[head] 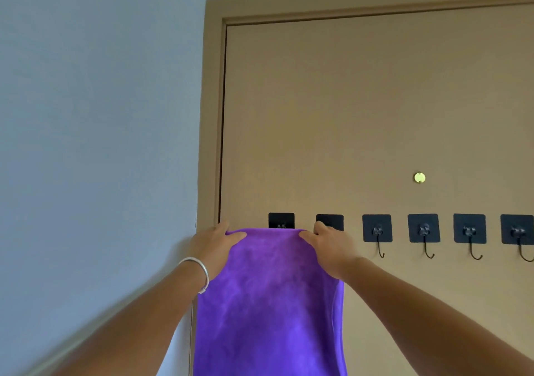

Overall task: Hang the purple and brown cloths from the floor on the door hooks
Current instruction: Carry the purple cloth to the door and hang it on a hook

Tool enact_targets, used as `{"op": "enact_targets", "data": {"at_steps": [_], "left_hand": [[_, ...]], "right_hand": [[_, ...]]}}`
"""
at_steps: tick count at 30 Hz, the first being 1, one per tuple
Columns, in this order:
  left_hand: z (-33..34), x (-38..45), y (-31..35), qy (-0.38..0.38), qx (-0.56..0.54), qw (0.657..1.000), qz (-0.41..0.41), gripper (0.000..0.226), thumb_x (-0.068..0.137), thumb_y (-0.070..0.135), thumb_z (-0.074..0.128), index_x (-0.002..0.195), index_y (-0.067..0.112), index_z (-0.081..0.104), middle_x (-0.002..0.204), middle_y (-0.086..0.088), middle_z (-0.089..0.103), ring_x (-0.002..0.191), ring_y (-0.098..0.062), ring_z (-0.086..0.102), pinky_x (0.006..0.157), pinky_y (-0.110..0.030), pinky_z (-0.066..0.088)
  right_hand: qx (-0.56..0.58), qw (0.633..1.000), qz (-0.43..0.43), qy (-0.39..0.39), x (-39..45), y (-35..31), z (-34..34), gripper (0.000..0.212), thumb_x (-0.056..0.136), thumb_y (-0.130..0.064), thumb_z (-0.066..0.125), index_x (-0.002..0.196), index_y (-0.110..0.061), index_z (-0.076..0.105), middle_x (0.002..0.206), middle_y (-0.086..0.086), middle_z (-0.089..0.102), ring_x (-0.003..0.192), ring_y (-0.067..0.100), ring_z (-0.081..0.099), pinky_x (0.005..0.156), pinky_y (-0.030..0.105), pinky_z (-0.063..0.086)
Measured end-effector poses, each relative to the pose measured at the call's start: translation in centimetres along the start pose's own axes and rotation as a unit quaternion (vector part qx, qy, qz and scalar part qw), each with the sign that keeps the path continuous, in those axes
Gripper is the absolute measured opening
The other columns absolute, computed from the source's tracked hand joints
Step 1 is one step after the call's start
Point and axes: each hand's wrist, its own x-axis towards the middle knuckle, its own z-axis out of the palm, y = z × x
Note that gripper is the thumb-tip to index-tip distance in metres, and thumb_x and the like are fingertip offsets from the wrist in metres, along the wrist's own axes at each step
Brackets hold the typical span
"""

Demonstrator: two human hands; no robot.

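Low in the frame, the left hand and right hand each pinch a top corner of the purple cloth. It hangs against the door, covering the two leftmost hooks.

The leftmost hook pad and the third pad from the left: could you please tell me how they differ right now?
The leftmost hook pad has its lower half and hook hidden behind the purple cloth; the third pad shows whole, its bare hook hanging free. The leftmost looks darker, the third greyer. Both are square black pads on the door, in one row.
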Motion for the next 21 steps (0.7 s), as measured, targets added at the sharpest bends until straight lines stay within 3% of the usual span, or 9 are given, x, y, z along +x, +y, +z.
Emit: {"op": "enact_targets", "data": {"at_steps": [2, 6, 8, 11, 15, 18, 21], "left_hand": [[0.7, 0.9, 0.0, 0.006, -0.015, 1.0, -0.017, 0.026, 0.096, 0.044, 0.044, 0.104, 0.021, 0.053, 0.088, -0.001, 0.059, 0.075, -0.019, 0.057, 0.065, -0.03, 0.049], [2.8, 1.7, -0.4, -0.026, 0.018, 1.0, 0.003, 0.028, 0.096, 0.04, 0.047, 0.121, 0.029, 0.05, 0.096, 0.002, 0.056, 0.077, -0.018, 0.058, 0.071, -0.031, 0.054], [3.9, 1.8, -0.8, -0.035, 0.08, 0.995, 0.044, 0.041, 0.096, 0.03, 0.049, 0.135, 0.037, 0.041, 0.103, 0.005, 0.048, 0.08, -0.017, 0.056, 0.074, -0.03, 0.053], [5.6, 1.2, -0.9, -0.048, 0.103, 0.992, 0.049, 0.056, 0.093, 0.017, 0.048, 0.141, 0.041, 0.035, 0.11, 0.004, 0.044, 0.077, -0.017, 0.053, 0.069, -0.027, 0.049], [8.1, -1.0, -0.3, -0.072, 0.065, 0.995, 0.01, 0.049, 0.093, 0.024, 0.045, 0.138, 0.042, 0.036, 0.116, 0.009, 0.047, 0.062, -0.008, 0.04, 0.051, -0.016, 0.03], [10.2, -2.9, 0.2, -0.111, 0.025, 0.994, 0.007, 0.057, 0.092, 0.017, 0.042, 0.141, 0.045, 0.032, 0.12, 0.007, 0.043, 0.068, -0.014, 0.044, 0.061, -0.022, 0.038], [11.8, -4.8, 1.9, -0.106, -0.073, 0.992, 0.006, 0.051, 0.089, 0.013, 0.045, 0.133, 0.04, 0.045, 0.11, 0.004, 0.047, 0.081, -0.021, 0.053, 0.067, -0.027, 0.039]], "right_hand": [[-0.016, 1.0, 0.013, -0.008, 0.8, -0.3, 0.2, 0.049, 0.093, -0.009, 0.041, 0.138, -0.026, 0.038, 0.114, 0.006, 0.043, 0.099, 0.026, 0.052, 0.062, 0.034, 0.035], [-0.035, 0.998, 0.03, -0.031, 1.2, -0.4, 1.4, 0.042, 0.093, -0.008, 0.042, 0.133, -0.021, 0.041, 0.113, 0.007, 0.043, 0.095, 0.026, 0.052, 0.061, 0.035, 0.036], [-0.03, 0.999, 0.036, -0.025, 1.2, -0.6, 2.2, 0.041, 0.094, -0.009, 0.041, 0.133, -0.02, 0.039, 0.112, 0.008, 0.043, 0.095, 0.026, 0.052, 0.061, 0.035, 0.037], [-0.025, 0.999, 0.042, -0.014, 0.7, -1.3, 3.3, 0.041, 0.094, -0.008, 0.038, 0.133, -0.018, 0.039, 0.114, 0.009, 0.044, 0.096, 0.027, 0.053, 0.061, 0.035, 0.037], [-0.004, 0.998, 0.055, -0.042, -1.1, -3.2, 5.5, 0.037, 0.097, -0.015, 0.046, 0.133, -0.017, 0.04, 0.12, 0.011, 0.047, 0.101, 0.029, 0.054, 0.074, 0.036, 0.048], [0.014, 0.995, 0.073, -0.06, -2.2, -5.1, 6.9, 0.035, 0.096, -0.014, 0.048, 0.13, -0.014, 0.041, 0.117, 0.012, 0.047, 0.097, 0.03, 0.054, 0.069, 0.036, 0.044], [0.036, 0.992, 0.085, -0.086, -3.0, -7.2, 8.0, 0.034, 0.097, -0.014, 0.044, 0.13, -0.013, 0.041, 0.116, 0.012, 0.048, 0.097, 0.031, 0.056, 0.067, 0.036, 0.038]]}}
